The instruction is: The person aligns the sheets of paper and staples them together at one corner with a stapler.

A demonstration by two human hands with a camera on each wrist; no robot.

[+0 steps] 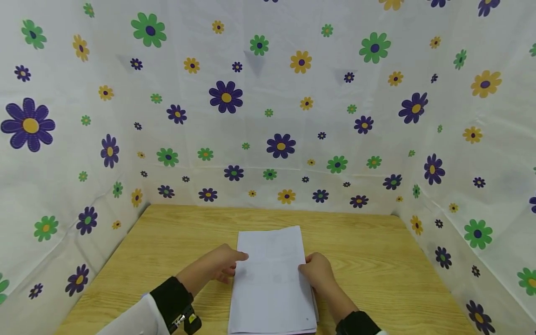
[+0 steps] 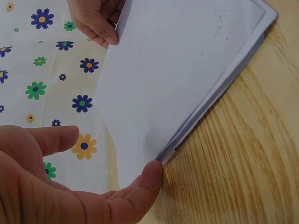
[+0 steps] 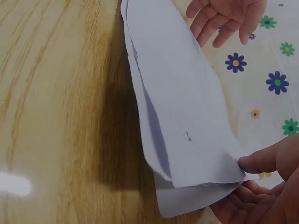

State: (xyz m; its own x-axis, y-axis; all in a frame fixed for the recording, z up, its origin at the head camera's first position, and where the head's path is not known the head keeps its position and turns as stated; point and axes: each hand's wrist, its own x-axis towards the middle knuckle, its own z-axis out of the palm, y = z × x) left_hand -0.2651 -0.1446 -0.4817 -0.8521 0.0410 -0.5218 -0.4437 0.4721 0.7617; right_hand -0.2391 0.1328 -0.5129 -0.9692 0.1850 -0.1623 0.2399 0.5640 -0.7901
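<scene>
A stack of white paper sheets [image 1: 270, 288] stands out over the wooden table, its layers slightly apart along the edges in both wrist views. My right hand [image 1: 319, 272] pinches the stack at its right edge; in the right wrist view the thumb [image 3: 261, 161] lies on top and the fingers are curled beneath. My left hand [image 1: 224, 263] is at the left edge. In the left wrist view its thumb [image 2: 58, 140] is held away from the paper, while a fingertip [image 2: 152, 172] touches the edge of the sheets. Small dark specks mark the top sheet.
The wooden table [image 1: 176, 237] spreads on both sides of the paper. White cloth walls [image 1: 259, 125] printed with purple, green and yellow flowers enclose it at the back, left and right. Dark cuffs with a small device [image 1: 192, 322] sit at the left wrist.
</scene>
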